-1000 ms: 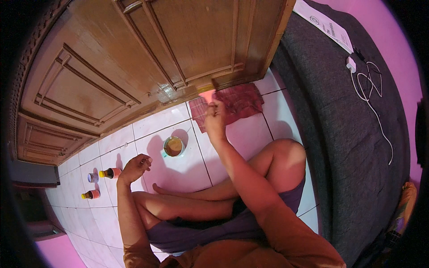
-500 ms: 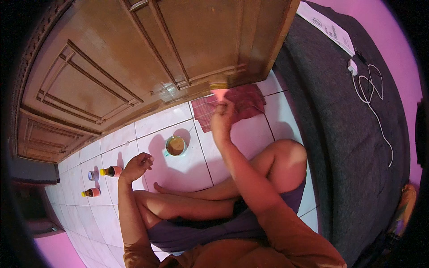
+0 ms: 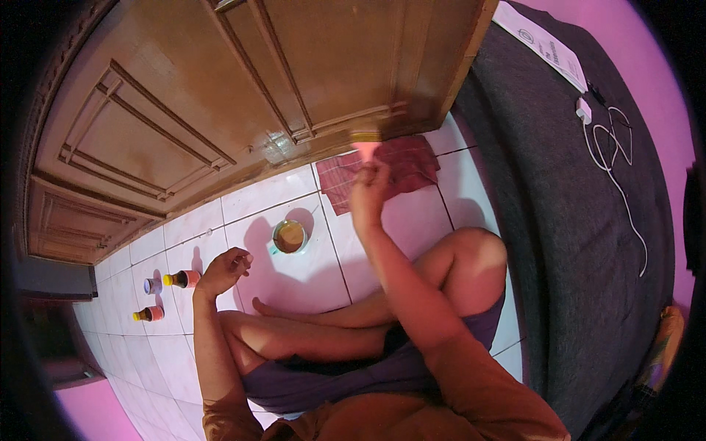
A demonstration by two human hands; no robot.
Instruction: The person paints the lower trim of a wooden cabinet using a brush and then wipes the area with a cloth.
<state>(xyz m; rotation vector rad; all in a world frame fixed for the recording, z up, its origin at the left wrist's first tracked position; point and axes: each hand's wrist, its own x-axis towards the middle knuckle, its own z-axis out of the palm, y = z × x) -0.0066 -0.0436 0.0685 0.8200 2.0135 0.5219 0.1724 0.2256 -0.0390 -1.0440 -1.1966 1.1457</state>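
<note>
My right hand (image 3: 370,189) is closed round the handle of a flat paintbrush (image 3: 366,147), pinkish with a yellow band. Its blurred upper end is at the lower edge of a brown wooden panel (image 3: 323,81) with raised mouldings. Below the brush, a folded red checked cloth (image 3: 412,165) lies along the panel's foot. My left hand (image 3: 224,272) hovers over the tiles at the left, fingers loosely bent and apart, with nothing plainly in it. Nearby stands a cup (image 3: 290,236) of tan-brown liquid with a pale green handle; it is nearest to the left hand.
Two dark bottles with yellow caps, one upper (image 3: 182,279) and one lower (image 3: 148,314), and a small jar (image 3: 152,286) stand at the left on the white tiles (image 3: 257,198). A dark grey cushioned surface (image 3: 566,242) at the right carries a booklet (image 3: 540,44) and a white charger cable (image 3: 625,206).
The paintbrush has shifted very slightly to the right along the panel's lower edge. My left hand has hardly moved, and the cup stays in place.
</note>
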